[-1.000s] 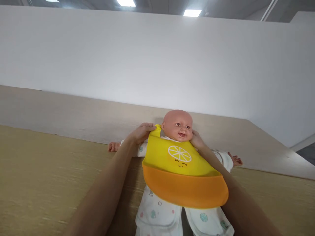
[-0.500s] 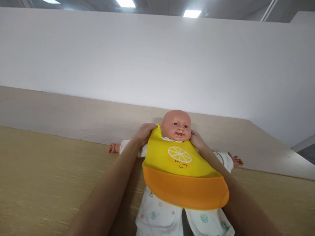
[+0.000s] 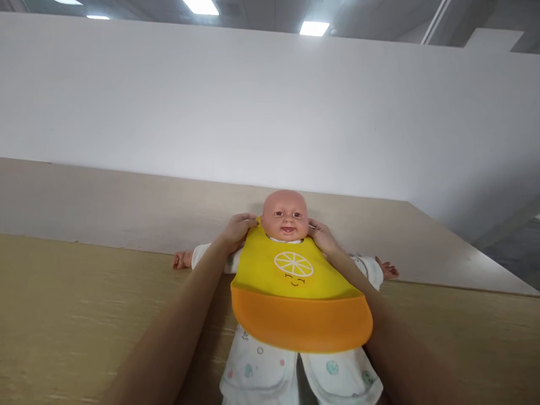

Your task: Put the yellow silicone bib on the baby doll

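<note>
As a yellow bib point(image 3: 261, 270) lies across the front of a doll point(image 3: 285, 199), chest coverage is judged done; neck fastening, unseen, perhaps remains. Left hand point(image 3: 238, 230): pinching the bib's left neck strap point(image 3: 255, 232). Right hand point(image 3: 324, 235): right of the doll, fingertips hidden, grip indeterminable.

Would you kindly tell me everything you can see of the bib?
The bib looks like smooth, flexible silicone: yellow, with a white citrus slice above a small smiling face, and an orange pouch along the bottom. It lies spread over the front of the doll. The left hand pinches one neck end; whether the right hand holds the other is unclear.
</note>
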`<state>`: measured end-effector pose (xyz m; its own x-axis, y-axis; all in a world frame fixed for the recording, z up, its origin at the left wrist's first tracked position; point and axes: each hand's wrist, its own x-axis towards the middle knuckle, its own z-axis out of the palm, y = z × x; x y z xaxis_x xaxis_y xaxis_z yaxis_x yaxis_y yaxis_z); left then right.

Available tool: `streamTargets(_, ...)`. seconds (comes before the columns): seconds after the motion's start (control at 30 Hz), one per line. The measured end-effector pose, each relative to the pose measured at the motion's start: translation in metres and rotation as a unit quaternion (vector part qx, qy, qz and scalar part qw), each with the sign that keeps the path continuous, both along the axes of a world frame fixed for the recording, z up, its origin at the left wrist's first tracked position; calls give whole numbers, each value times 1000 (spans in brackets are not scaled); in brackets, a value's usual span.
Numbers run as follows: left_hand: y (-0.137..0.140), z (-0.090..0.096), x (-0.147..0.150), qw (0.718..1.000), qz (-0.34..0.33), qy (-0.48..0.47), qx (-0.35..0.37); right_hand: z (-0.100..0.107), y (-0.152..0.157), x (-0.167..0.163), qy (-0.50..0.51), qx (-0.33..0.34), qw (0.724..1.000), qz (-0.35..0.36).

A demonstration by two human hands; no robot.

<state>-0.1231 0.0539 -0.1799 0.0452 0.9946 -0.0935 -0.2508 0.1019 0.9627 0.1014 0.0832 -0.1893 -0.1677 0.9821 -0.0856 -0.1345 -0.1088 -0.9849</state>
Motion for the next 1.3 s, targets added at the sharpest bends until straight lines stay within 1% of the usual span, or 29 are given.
streamTargets(0.07, -1, 1, 1, 1000, 11, 13, -7, 1, -1, -1, -3, 0, 1000, -3)
streamTargets(0.17, -3, 3, 3, 999, -14, 35, -18, 0, 0, -3, -8, 1, 1000, -8)
streamTargets(0.23, -4, 4, 5, 999, -21, 41, -19, -1, 3, -3, -25, 16, 999, -12)
streamTargets(0.3, -4, 5, 6, 999, -4, 37, -12, -3, 8, -1, -79, 66, 994, -27)
streamTargets(0.4, -2, 5, 7, 999, 33, 36, 4, -2, 16, 3, -199, 162, 964, -69)
streamTargets(0.43, -1, 5, 8, 998, 40, 39, 9, -2, 18, 4, -223, 179, 955, -79)
streamTargets(0.47, 0, 5, 8, 998, 47, 42, 13, -1, 19, 4, -231, 184, 952, -83)
streamTargets(0.53, 2, 4, 8, 996, 66, 52, 20, 0, 19, 5, -208, 164, 961, -82)
streamTargets(0.63, 6, 0, 7, 991, 102, 81, 31, 0, 15, 4, -151, 108, 980, -74)
streamTargets(0.73, 10, -5, 6, 982, 125, 133, 46, -1, 11, 4, -123, 76, 988, -60)
streamTargets(0.9, 14, -9, 6, 956, 139, 239, 99, -2, 11, 3, -133, 87, 986, -45)
streamTargets(1.1, 8, -8, 5, 933, 83, 336, 97, -7, 11, 2, -200, 123, 970, -56)
streamTargets(1.2, 8, -9, 4, 927, 65, 356, 97, -9, 11, 2, -209, 116, 970, -49)
streamTargets(1.3, 9, -10, 4, 932, 66, 346, 89, -10, 12, 4, -221, 118, 967, -46)
